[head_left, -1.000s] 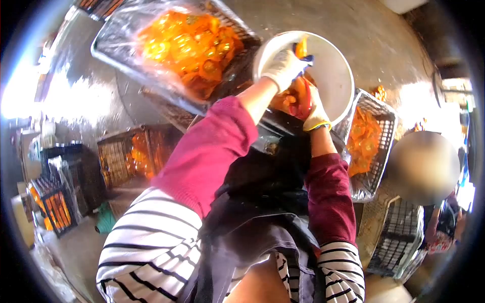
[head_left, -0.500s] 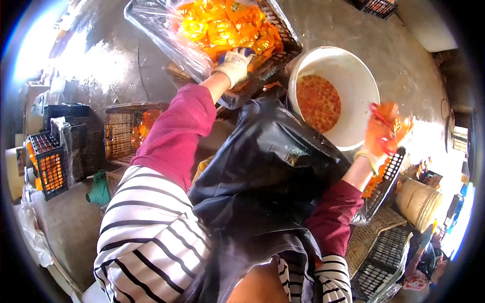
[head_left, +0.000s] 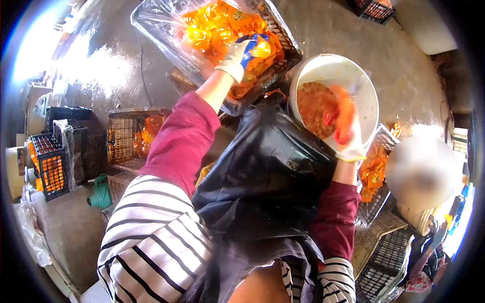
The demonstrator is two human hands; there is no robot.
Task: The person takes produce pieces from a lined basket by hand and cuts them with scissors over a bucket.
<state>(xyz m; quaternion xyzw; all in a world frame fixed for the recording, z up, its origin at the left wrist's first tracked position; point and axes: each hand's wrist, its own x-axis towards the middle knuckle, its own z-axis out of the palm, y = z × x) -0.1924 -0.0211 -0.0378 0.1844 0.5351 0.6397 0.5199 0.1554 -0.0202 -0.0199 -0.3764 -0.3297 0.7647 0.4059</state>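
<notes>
My left hand [head_left: 238, 56], in a white and blue glove, reaches into a crate [head_left: 283, 25] lined with clear plastic. Its fingers are curled around one glossy orange piece [head_left: 261, 49]; more glossy orange pieces [head_left: 217, 28], whose exact kind I cannot make out, are heaped beside it. My right hand [head_left: 344, 123], in a glove stained orange-red, is inside the white bucket [head_left: 371, 91]. Motion blur smears its fingers, so whether they hold anything is unclear. Reddish-orange liquid with round bits [head_left: 314, 108] covers the bucket's bottom.
Another crate of orange pieces [head_left: 373, 171] stands to the right of my right forearm. On the left are a crate lying open [head_left: 121, 136], stacked black crates [head_left: 53, 171] and a green container [head_left: 99, 192]. A blurred round patch covers a person at right. Wet concrete [head_left: 166, 30] surrounds everything.
My right hand has moved left from beside the bucket into it, and the orange pieces seen at that hand no longer show. My left hand has moved slightly up and right among the pieces.
</notes>
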